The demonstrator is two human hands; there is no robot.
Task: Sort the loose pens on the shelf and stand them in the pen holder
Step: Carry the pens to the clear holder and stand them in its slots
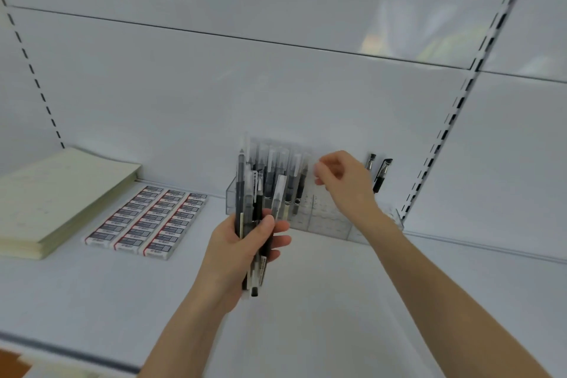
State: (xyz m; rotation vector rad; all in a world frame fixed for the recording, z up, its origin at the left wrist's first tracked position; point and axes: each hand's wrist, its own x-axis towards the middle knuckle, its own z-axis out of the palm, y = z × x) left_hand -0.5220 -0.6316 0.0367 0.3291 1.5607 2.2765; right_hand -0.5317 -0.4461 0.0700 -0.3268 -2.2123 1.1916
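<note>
Left hand (237, 244) grips a bundle of pens (240, 190) upright over the shelf (337, 301), just in front of the clear pen holder (325, 219); judged a reserve kept within reach for feeding. Right hand (342, 182) hovers above the holder's middle compartments, fingertips drawn together; whether they pinch anything cannot be told. Standing pens (287, 184) fill the left compartments, and two black pens (380, 176) stand apart at the right end, suggesting sorting by type.
</note>
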